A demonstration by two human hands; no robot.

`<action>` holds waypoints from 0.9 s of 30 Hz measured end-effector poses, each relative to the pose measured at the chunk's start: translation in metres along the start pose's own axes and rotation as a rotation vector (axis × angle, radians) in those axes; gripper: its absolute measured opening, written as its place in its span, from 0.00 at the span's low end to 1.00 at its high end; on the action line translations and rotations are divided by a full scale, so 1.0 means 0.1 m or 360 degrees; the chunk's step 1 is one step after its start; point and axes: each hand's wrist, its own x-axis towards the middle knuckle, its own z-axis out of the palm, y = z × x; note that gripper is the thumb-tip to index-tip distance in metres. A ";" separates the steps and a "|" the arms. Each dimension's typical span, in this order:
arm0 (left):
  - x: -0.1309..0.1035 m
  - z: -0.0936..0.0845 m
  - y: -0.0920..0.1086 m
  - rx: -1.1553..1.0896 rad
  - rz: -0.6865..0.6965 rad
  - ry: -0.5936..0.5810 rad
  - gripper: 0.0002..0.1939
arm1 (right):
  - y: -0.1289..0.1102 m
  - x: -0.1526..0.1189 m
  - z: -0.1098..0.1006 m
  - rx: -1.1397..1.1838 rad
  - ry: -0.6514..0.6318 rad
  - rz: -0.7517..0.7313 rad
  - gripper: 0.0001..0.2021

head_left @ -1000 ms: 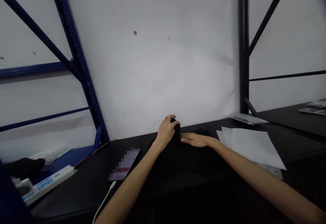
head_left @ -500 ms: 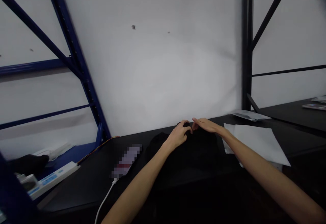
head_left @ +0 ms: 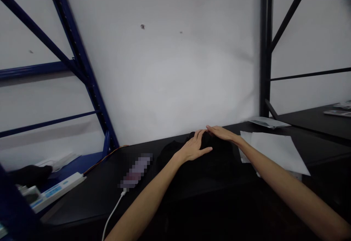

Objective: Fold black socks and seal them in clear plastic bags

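A black cloth (head_left: 169, 154), probably a garment, lies on the black tabletop (head_left: 101, 182) near the wall; its outline is hard to make out against the dark surface. My left hand (head_left: 193, 147) rests on it, fingers stretched toward the far edge and thumb spread out to the right. Beside it, my right hand (head_left: 221, 132) lies flat at the cloth's far side, its fingertips close to those of my left hand. I cannot tell whether the fingertips touch. Neither hand grasps anything.
To the left lies a phone (head_left: 137, 171), its screen blurred, with a white cable (head_left: 113, 211). A power strip (head_left: 61, 189) sits at far left by the blue rack post (head_left: 93, 87). White paper sheets (head_left: 276, 151) and a plastic packet (head_left: 268, 122) lie right.
My left hand has opened out from curled fingers to straight ones, with its thumb spread. My right hand has flattened slightly and stays in nearly the same place.
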 end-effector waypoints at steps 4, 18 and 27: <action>0.04 0.07 -0.14 0.0280 0.0008 -0.0010 0.40 | 0.08 0.07 0.02 -0.0037 -0.0038 -0.0039 0.31; 0.04 -0.07 -0.17 0.0317 -0.0047 -0.0334 0.31 | 0.19 0.10 -0.06 -0.0275 -0.0160 -0.0194 0.18; -0.02 -0.16 -0.31 0.0234 -0.0847 0.0148 0.36 | 0.27 0.09 -0.10 -0.0345 -0.0343 -0.0162 0.20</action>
